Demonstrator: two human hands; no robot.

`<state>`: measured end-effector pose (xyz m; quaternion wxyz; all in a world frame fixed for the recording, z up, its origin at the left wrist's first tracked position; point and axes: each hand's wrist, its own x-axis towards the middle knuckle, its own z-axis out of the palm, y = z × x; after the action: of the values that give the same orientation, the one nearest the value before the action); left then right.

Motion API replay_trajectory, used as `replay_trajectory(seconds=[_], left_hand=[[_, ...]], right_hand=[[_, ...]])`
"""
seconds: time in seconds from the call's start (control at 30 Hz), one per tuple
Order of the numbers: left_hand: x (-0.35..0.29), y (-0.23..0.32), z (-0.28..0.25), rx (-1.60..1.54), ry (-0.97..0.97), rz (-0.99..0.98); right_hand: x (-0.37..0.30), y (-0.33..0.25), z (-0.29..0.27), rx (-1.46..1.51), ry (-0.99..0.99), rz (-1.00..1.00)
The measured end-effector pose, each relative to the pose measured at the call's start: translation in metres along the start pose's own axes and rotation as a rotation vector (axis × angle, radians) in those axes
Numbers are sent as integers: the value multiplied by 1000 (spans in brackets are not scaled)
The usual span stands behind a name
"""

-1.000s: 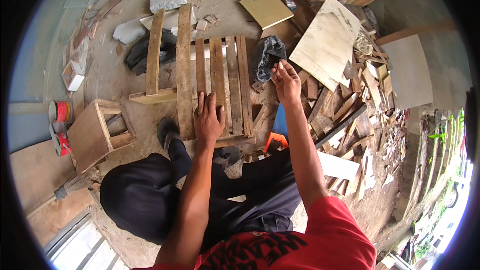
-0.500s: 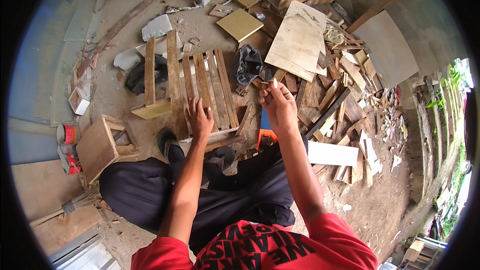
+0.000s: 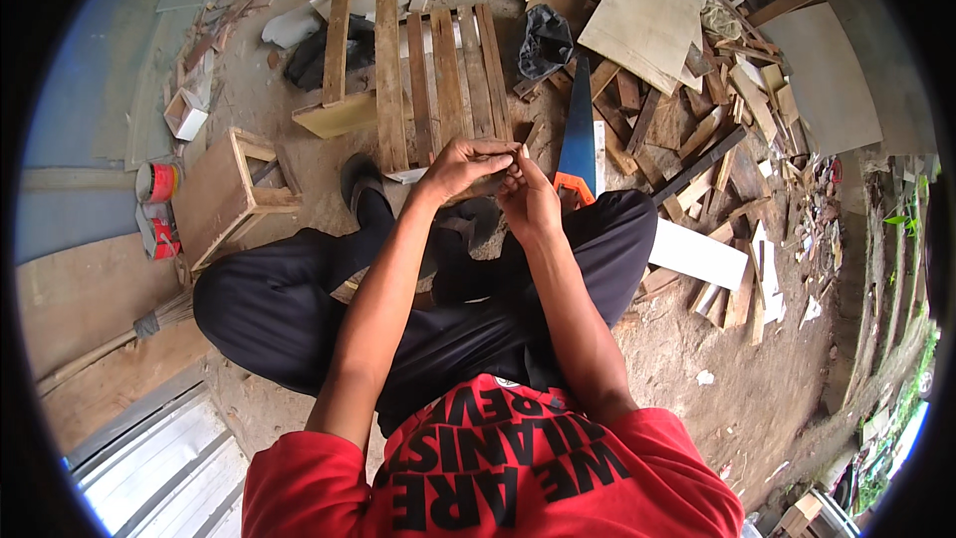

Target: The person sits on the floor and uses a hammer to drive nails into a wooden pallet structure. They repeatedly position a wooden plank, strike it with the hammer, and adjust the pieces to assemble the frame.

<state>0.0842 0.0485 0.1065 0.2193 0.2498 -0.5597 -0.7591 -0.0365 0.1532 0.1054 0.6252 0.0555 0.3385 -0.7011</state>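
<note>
My left hand (image 3: pixel 462 168) and my right hand (image 3: pixel 531 201) meet in front of me, fingertips pinched together. Whatever is between them is too small to make out. Just beyond the hands lies a slatted wooden piece (image 3: pixel 446 75), made of narrow planks side by side. A longer plank (image 3: pixel 389 70) rests along its left side. To the right of my hands is a handsaw (image 3: pixel 578 130) with a dark blue blade and an orange handle, its handle close to my right knee.
A wooden box frame (image 3: pixel 231 197) stands at left, near red cans (image 3: pixel 159 234). A black plastic bag (image 3: pixel 546 42) sits beyond the saw. Wood offcuts (image 3: pixel 717 139) and a large pale board (image 3: pixel 645 15) are heaped at right. A white panel (image 3: pixel 697 257) lies beside my right knee.
My left hand has left the slatted wood and moved over to my right hand, which has come down toward me. The fingertips now meet. The view has shifted, showing more of the saw.
</note>
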Motion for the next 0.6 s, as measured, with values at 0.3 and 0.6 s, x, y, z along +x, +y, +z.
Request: replay_trajectory(seconds=[0.3,0.6], left_hand=[[0,-37,-18,147,492,138],[-17,-71,4,817,301,107]], right_hand=[[20,20,-26,-268,58,19],[30,32,-61,-1232,95,-681]])
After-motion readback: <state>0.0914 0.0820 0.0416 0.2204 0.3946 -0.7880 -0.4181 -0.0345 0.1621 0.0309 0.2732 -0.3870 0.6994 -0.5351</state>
